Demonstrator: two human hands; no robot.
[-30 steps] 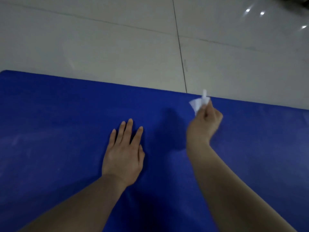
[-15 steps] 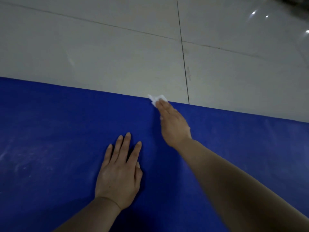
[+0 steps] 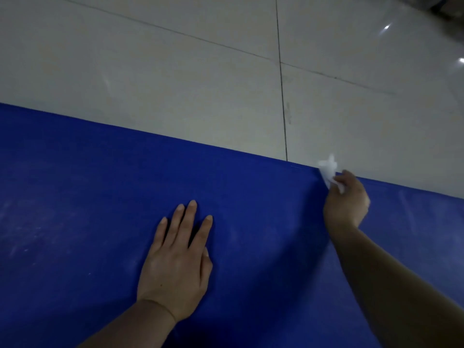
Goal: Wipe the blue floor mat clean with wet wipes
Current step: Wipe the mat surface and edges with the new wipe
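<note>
The blue floor mat fills the lower half of the head view, its far edge running from the left down to the right. Faint whitish smears show on its left part. My left hand lies flat on the mat, fingers straight and together. My right hand grips a crumpled white wet wipe at the mat's far edge, right of the tile joint. Part of the wipe sticks out past my fingers over the edge.
Beyond the mat lies a glossy pale tiled floor with dark grout lines and light reflections at the top right. Something dark shows at the top right corner.
My right hand swept with the wipe along the far edge, left half a second ago and now back to the right. My left hand stayed flat on the mat.
</note>
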